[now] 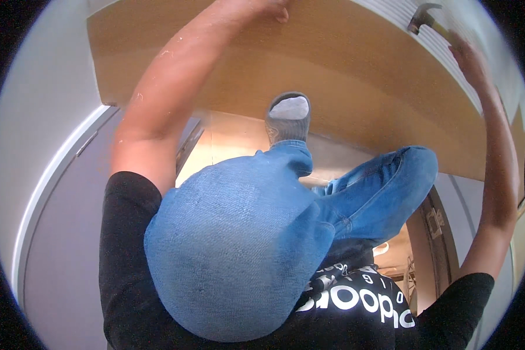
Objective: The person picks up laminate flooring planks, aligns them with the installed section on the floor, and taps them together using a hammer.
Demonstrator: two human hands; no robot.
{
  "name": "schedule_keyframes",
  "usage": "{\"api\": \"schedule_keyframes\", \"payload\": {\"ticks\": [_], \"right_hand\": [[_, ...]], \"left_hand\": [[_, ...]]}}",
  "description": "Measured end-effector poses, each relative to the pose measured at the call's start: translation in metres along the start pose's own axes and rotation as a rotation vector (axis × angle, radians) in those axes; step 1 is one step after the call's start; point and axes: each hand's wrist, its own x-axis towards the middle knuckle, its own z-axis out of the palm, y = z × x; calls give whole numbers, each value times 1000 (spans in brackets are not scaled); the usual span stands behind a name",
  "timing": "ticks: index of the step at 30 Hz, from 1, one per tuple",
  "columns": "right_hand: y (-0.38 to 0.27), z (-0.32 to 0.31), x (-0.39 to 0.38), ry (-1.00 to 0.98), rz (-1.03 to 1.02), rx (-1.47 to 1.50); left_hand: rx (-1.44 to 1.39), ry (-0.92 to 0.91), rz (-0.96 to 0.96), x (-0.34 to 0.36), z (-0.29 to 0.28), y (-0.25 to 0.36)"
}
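Note:
In my right hand (471, 63), raised at the upper right, is a claw hammer (424, 18). Its dark metal head points to the left, and the yellowish handle is smeared by motion. My left hand (272, 8) reaches the top edge of the view, beside the upper part of a broad light-brown wooden panel (332, 87). The fingers I can see there are curled in; the rest is cut off, so whatever they hold cannot be made out. White ribbed material (391, 14) runs behind the panel's upper edge, below the hammer.
My legs in blue jeans (227, 233) fill the middle, with one foot in a grey slipper (289, 119) against the panel. A grey door (70, 216) and white wall (46, 99) stand at left. A dark wooden frame with a metal latch (436, 221) is at lower right.

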Motion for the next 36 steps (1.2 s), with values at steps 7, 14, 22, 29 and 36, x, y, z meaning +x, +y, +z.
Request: {"api": "schedule_keyframes", "payload": {"ticks": [7,14,22,29,36], "right_hand": [[12,12,-20,163,17,-83],[-52,87,-97,153,-6,365],[-147,102,-127,-60,-463,78],[-165,99,-137,-6,-390,49],[-176,69,-191,328,-181,170]], "left_hand": [[170,8,221,16,12,-17],[-32,226,22,24,51,-32],[-112,163,-102,7,53,-30],[-160,117,-63,-4,30,-24],[-686,1133,247,-78,-113,-15]]}}
